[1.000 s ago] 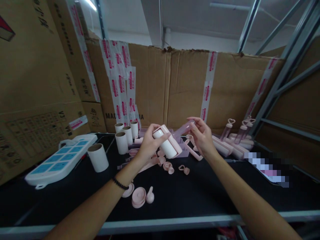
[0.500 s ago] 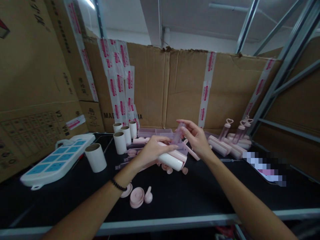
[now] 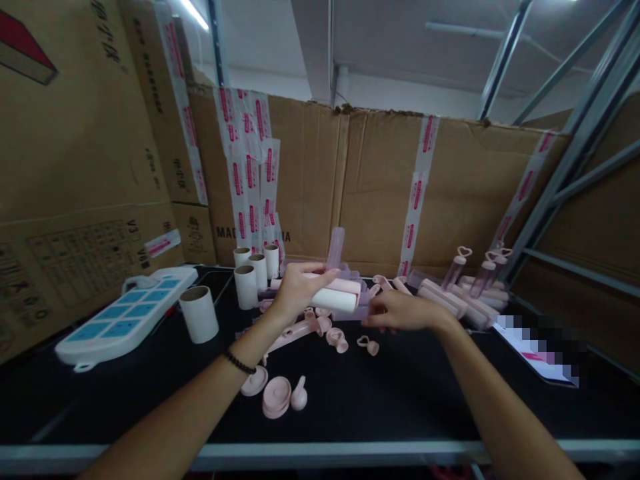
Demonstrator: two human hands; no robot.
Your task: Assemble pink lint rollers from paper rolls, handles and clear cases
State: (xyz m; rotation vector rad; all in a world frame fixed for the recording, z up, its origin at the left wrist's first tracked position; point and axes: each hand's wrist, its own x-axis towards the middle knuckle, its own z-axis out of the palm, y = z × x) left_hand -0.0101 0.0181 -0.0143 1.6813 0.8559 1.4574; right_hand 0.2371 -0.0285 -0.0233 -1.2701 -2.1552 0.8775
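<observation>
My left hand (image 3: 295, 290) is closed round a pink lint roller (image 3: 336, 295) with a white roll, held level over the black table; its translucent pink handle (image 3: 335, 247) points straight up. My right hand (image 3: 400, 311) is low over the table just right of the roller, fingers reaching left toward the small pink parts; it holds nothing I can make out. Pink heart-ended plugs (image 3: 368, 344) and round caps (image 3: 277, 395) lie loose below the hands.
Several white cardboard tubes (image 3: 199, 313) stand at the left, beside a white and blue tray (image 3: 127, 317). Finished pink rollers (image 3: 463, 293) are piled at the right. Taped cardboard boxes (image 3: 380, 187) wall the back and left. A metal shelf frame (image 3: 565, 167) rises at the right.
My right hand let go of the handle and dropped toward the table. My left hand turned the roller so the handle points up.
</observation>
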